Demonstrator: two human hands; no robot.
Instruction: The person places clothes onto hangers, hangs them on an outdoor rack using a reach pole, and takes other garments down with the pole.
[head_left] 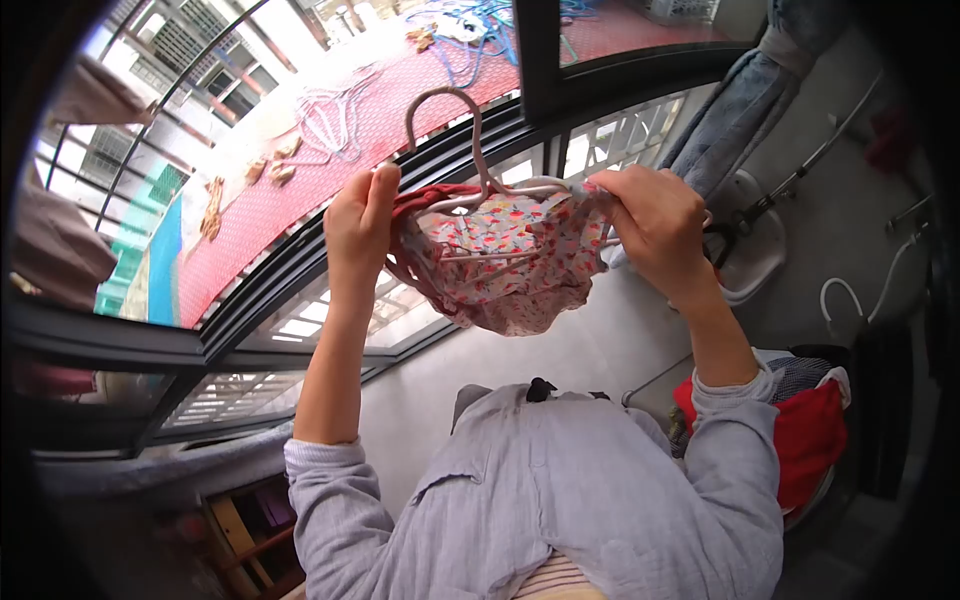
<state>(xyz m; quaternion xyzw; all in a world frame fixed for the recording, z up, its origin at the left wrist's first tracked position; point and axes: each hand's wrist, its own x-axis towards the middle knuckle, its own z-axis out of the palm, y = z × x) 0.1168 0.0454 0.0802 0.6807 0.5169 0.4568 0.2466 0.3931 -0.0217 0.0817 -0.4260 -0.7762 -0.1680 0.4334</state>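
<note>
A floral garment (pixel 520 250) in red, white and pink hangs bunched on a pale clothes hanger (pixel 474 130), its hook pointing up. Closed at the garment's left end, my left hand (pixel 362 222) grips it beside a red edge. My right hand (pixel 655 222) is closed on the other end, its fingers pressed on the cloth and hanger. Both hands are raised in front of the window frame, with the garment stretched between them. Part of the hanger's body is hidden behind the fabric.
Beyond the open window (pixel 290 240), a red perforated ledge (pixel 400 120) holds several hangers and clothes pegs. A grey-blue cloth (pixel 735 105) hangs at the upper right. Red and dark clothes (pixel 808 435) lie in a container at the lower right. Wooden shelving (pixel 240 535) stands at the lower left.
</note>
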